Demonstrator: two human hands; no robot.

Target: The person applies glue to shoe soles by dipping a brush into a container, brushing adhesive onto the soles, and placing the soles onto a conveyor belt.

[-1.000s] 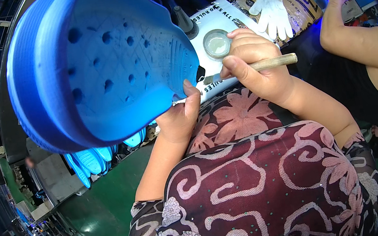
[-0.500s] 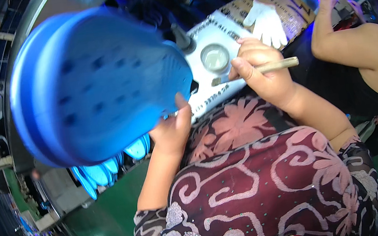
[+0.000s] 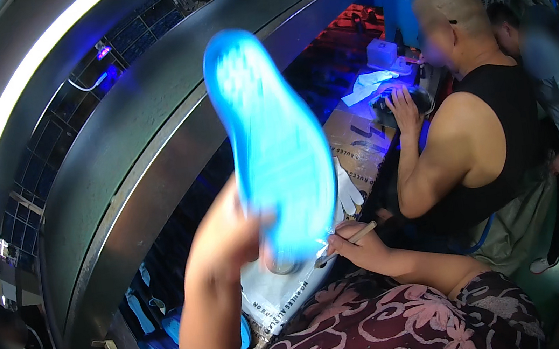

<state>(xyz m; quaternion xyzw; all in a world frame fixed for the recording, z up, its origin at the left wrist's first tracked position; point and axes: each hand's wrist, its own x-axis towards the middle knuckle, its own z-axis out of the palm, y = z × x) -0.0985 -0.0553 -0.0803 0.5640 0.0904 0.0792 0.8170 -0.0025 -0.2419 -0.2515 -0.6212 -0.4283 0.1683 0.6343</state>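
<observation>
While the left hand [image 3: 230, 227] clasps the blurred blue sole [image 3: 280, 153] near its lower end, raised before the conveyor's metal edge [image 3: 147, 188], the right hand [image 3: 363, 245] pinches a brush [image 3: 363, 232] over the white sheet's [image 3: 278, 302] right edge. A loose left grip could drop the sole; a wrist swing might knock it against the brush.

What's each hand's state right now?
Left hand: closed on a blue shoe piece, motion-blurred.
Right hand: closed on a wooden-handled brush.
</observation>
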